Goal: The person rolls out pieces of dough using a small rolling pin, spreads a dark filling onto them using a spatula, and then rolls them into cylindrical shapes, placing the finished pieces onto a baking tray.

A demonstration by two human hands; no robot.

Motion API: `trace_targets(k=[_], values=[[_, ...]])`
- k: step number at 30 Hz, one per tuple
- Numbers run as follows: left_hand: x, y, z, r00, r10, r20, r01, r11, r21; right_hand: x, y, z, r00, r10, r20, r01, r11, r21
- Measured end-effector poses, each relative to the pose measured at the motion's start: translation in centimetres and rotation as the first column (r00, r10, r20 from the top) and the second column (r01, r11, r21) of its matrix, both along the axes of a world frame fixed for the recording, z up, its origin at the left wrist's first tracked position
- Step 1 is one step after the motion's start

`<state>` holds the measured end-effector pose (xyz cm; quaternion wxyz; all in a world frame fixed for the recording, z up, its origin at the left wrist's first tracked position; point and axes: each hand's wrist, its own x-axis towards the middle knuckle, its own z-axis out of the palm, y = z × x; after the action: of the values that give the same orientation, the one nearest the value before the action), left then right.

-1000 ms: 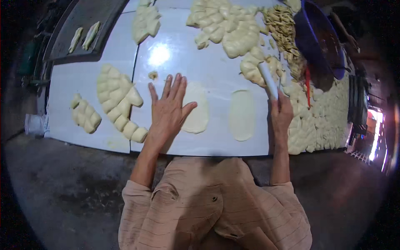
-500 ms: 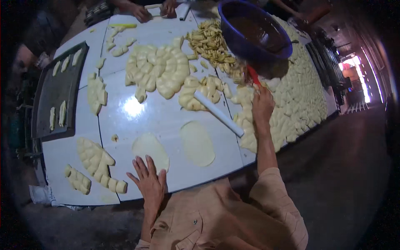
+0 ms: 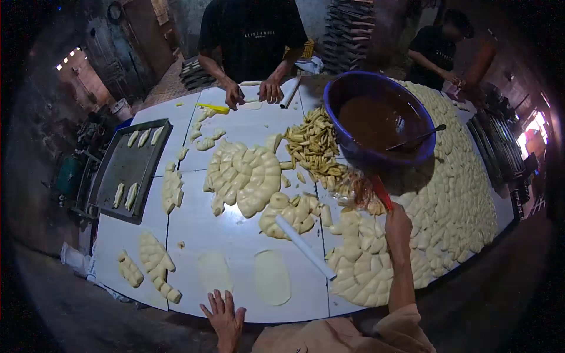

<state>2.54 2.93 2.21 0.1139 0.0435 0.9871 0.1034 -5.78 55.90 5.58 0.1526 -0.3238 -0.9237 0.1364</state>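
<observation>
My left hand (image 3: 225, 317) lies open at the near table edge, fingers spread, fingertips at the lower end of a thin oval dough sheet (image 3: 215, 272). A second flat dough sheet (image 3: 272, 277) lies to its right. My right hand (image 3: 399, 228) is closed round the near end of a flat red tool (image 3: 381, 193); its exact kind is unclear. The tool's far end is beside a crumpled clear plastic bag (image 3: 357, 187), below a blue basin (image 3: 429, 147) of brown filling. Left of the basin is a heap of pale yellow-brown strips (image 3: 312, 141). A white rolling pin (image 3: 305, 247) lies diagonally between my hands.
Dough pieces (image 3: 453, 206) cover the table's right side, and a dough cluster (image 3: 244, 176) sits mid-table. A dark baking tray (image 3: 132, 167) with several filled rolls stands at left. Across the table, a co-worker's hands (image 3: 253, 94) handle dough; another person (image 3: 438, 56) works far right.
The view has tilted up, showing more of the room and the co-workers. My left hand stays by the dough sheet, and my right still holds the red tool near the plastic bag.
</observation>
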Motion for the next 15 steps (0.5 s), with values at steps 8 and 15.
trace_targets(k=[8,15], values=[[1.2,-0.9,-4.5,0.958,0.043,-0.284,-0.045,0.999,-0.002,-2.1,3.7,11.6,0.928,0.239,-0.285,-0.275,0.956,-0.096],[1.5,0.7,-2.9,0.966,0.150,-0.210,-0.170,0.982,-0.084,-13.9,11.8,15.6,0.890,0.456,0.014,-0.453,0.881,0.133]])
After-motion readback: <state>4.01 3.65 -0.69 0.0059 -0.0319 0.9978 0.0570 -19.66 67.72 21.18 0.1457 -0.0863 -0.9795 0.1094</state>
